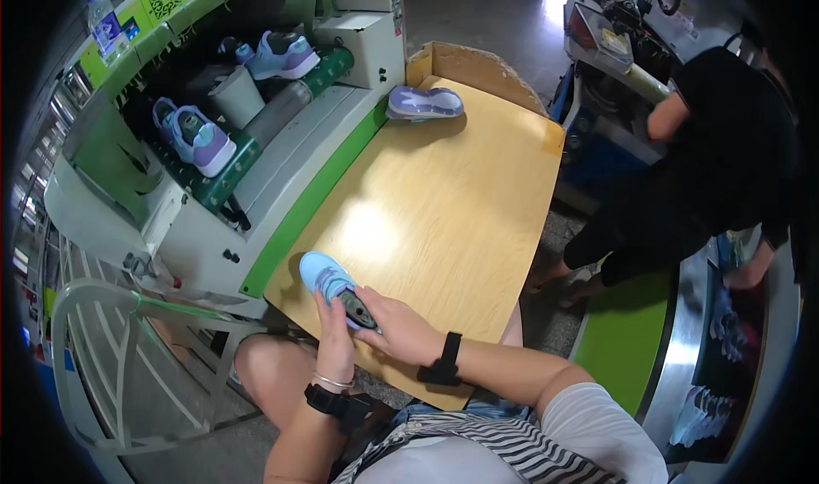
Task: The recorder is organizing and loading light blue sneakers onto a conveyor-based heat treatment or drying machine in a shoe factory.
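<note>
A light blue sneaker [322,271] is held over the near left part of the wooden tabletop [444,202], its toe pointing away from me. Its collar opening shows a dark insert, perhaps a shoe last. My left hand [335,339] presses against the shoe's left side with the fingers together. From the right, my right hand [399,326] wraps the heel and collar. The sole is hidden. Toward the far end of the table a purple-and-blue shoe [425,103] lies on its side, its pale sole facing me.
Left of the table stands a machine with a green roller conveyor [256,134], carrying a shoe [200,140] and further shoes [277,55] behind it. A metal guard frame [128,364] is at lower left. A co-worker in black [717,142] stands at right beside another machine.
</note>
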A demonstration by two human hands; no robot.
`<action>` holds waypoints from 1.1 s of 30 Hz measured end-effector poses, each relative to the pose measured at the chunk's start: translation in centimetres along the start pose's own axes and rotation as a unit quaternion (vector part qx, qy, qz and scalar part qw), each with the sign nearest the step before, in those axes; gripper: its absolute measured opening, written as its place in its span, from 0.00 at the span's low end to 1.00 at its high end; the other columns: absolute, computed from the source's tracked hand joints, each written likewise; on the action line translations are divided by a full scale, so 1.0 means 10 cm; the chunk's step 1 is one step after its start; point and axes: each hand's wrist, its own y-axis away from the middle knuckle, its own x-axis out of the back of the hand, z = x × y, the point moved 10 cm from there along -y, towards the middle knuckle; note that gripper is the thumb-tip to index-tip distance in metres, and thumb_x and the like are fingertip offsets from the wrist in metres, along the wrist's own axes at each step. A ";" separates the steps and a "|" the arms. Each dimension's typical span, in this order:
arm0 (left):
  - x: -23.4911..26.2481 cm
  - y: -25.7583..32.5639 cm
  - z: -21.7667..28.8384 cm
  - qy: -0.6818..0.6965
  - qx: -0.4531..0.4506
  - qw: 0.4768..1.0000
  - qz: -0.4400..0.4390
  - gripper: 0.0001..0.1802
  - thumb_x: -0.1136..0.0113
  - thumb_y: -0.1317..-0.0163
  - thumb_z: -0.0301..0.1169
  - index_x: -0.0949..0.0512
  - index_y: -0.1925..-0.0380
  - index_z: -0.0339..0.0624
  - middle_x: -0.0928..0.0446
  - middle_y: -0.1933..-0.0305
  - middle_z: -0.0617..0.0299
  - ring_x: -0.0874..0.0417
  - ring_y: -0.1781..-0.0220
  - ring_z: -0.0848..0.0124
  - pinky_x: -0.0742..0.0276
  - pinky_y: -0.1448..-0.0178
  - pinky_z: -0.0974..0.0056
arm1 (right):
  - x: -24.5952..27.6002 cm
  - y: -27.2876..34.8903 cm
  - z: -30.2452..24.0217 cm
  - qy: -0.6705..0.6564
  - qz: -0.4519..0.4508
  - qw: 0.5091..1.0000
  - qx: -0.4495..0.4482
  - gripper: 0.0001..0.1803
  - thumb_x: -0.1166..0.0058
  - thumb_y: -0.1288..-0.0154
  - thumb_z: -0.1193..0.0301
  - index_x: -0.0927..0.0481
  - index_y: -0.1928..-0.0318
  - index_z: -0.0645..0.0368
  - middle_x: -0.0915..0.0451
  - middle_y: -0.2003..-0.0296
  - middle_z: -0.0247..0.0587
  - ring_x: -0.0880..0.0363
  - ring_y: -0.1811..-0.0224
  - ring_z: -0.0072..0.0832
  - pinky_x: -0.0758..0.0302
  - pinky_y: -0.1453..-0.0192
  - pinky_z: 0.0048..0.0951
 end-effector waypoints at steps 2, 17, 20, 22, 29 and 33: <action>-0.05 0.04 0.03 -0.041 -0.032 0.999 0.002 0.42 0.58 0.18 0.44 0.66 0.20 0.35 0.51 0.19 0.48 0.45 0.20 0.61 0.50 0.19 0.61 | 0.05 -0.13 0.12 -0.045 -0.083 0.992 -0.080 0.29 0.44 0.30 0.59 0.28 0.34 0.60 0.17 0.55 0.57 0.18 0.52 0.56 0.23 0.44 0.48; -0.02 -0.15 0.12 -0.323 -0.195 0.924 0.064 0.61 0.27 0.50 0.33 0.58 0.22 0.39 0.58 0.20 0.39 0.56 0.18 0.44 0.54 0.18 0.47 | 2.49 -2.68 2.08 0.399 0.166 0.843 -0.319 0.33 0.59 0.28 0.41 0.18 0.41 0.52 0.21 0.40 0.50 0.26 0.34 0.50 0.37 0.29 0.59; 0.02 -0.20 0.08 -0.330 -0.190 0.923 0.043 0.62 0.27 0.51 0.33 0.58 0.22 0.39 0.57 0.21 0.40 0.55 0.18 0.44 0.53 0.17 0.48 | 2.50 -2.54 2.32 0.502 0.159 0.799 -0.290 0.35 0.60 0.28 0.39 0.20 0.38 0.51 0.24 0.36 0.47 0.31 0.30 0.49 0.44 0.27 0.64; 0.03 -0.25 0.08 -0.328 -0.187 0.925 0.032 0.62 0.27 0.52 0.34 0.57 0.22 0.39 0.57 0.21 0.39 0.55 0.18 0.44 0.53 0.17 0.48 | 2.52 -2.45 2.32 0.463 0.173 0.835 -0.242 0.34 0.58 0.28 0.40 0.20 0.39 0.54 0.23 0.37 0.47 0.30 0.31 0.49 0.44 0.28 0.66; 0.07 -0.34 0.08 -0.316 -0.176 0.932 0.006 0.63 0.26 0.52 0.37 0.58 0.23 0.40 0.59 0.21 0.39 0.58 0.17 0.44 0.56 0.17 0.48 | 2.33 -1.53 2.38 0.259 0.322 0.909 -0.060 0.26 0.57 0.22 0.52 0.23 0.41 0.62 0.21 0.45 0.56 0.27 0.39 0.54 0.40 0.28 0.48; 0.05 -0.43 0.10 -0.318 -0.184 0.930 -0.025 0.63 0.26 0.51 0.37 0.59 0.23 0.42 0.59 0.21 0.40 0.58 0.17 0.44 0.57 0.17 0.48 | 2.26 -1.76 2.66 0.159 0.221 0.954 -0.124 0.35 0.70 0.19 0.46 0.24 0.38 0.66 0.20 0.43 0.60 0.26 0.36 0.50 0.41 0.25 0.46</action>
